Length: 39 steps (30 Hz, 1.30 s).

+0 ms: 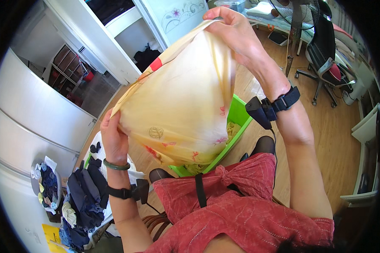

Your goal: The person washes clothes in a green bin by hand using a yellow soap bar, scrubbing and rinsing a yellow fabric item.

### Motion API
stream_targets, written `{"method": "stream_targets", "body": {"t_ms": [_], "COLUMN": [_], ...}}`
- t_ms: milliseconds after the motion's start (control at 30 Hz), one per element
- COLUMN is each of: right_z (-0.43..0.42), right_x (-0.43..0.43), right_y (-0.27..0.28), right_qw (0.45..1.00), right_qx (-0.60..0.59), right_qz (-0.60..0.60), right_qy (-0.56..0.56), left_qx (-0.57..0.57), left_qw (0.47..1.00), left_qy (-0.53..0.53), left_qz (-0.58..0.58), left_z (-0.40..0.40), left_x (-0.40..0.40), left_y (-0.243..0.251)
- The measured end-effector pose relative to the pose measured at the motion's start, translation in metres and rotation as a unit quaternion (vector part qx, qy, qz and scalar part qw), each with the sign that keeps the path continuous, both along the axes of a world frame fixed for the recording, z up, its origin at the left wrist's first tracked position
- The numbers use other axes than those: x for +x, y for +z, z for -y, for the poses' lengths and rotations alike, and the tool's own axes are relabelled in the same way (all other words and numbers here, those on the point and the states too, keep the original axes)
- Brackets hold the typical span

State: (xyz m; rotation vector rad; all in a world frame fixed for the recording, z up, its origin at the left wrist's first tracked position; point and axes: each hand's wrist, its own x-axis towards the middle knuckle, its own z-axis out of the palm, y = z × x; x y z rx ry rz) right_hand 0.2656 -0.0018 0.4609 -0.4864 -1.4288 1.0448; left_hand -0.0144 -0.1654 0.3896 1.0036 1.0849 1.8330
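Observation:
A thin yellow and cream cloth [177,95] with red and dark printed figures hangs stretched between my two hands. My left hand [115,136] pinches its lower left corner. Higher up, on the right, my right hand [229,31] grips the top edge between thumb and fingers. Behind and below the cloth, a bright green plastic bin [239,110] stands on the floor in front of my knees, partly hidden. Crumpled yellow-green fabric [232,131] lies inside it.
Dark clothes [85,186] are piled on a white surface at the left, beside a round container [47,183] of rolled small garments. A standing fan [294,19] and an office chair [323,47] are at the upper right. An open wardrobe [129,31] stands ahead.

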Motion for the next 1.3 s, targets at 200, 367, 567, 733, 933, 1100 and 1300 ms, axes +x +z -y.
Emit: {"method": "stream_targets", "body": {"t_ms": [200, 367, 567, 733, 933, 1100, 1300], "right_z": [-0.023, -0.033, -0.024, 0.021, 0.087, 0.107, 0.117], "right_x": [0.009, 0.007, -0.031, -0.098, -0.109, -0.120, -0.145], "right_y": [-0.030, -0.063, -0.118, -0.188, -0.265, -0.284, -0.307], "right_qw": [0.984, 0.969, 0.954, 0.945, 0.929, 0.903, 0.907], "right_qx": [-0.080, -0.151, -0.206, -0.079, 0.035, -0.029, -0.051], "right_qz": [0.136, 0.143, 0.163, 0.302, 0.353, 0.399, 0.379], "right_qy": [0.087, 0.131, 0.145, 0.101, 0.104, 0.153, 0.174], "left_qx": [-0.044, -0.067, -0.169, -0.207, -0.109, -0.136, -0.122], "left_qw": [0.999, 0.997, 0.948, 0.929, 0.887, 0.880, 0.983], "left_qy": [0.015, 0.005, 0.267, 0.067, -0.138, -0.157, -0.127], "left_qz": [-0.023, -0.047, -0.046, 0.298, 0.427, 0.428, 0.054], "left_z": [-0.031, -0.056, -0.079, -0.102, -0.074, -0.064, -0.067], "left_x": [-0.002, -0.006, -0.012, 0.035, 0.039, 0.012, 0.014], "left_y": [-0.038, -0.085, -0.160, -0.263, -0.286, -0.325, -0.323]}}
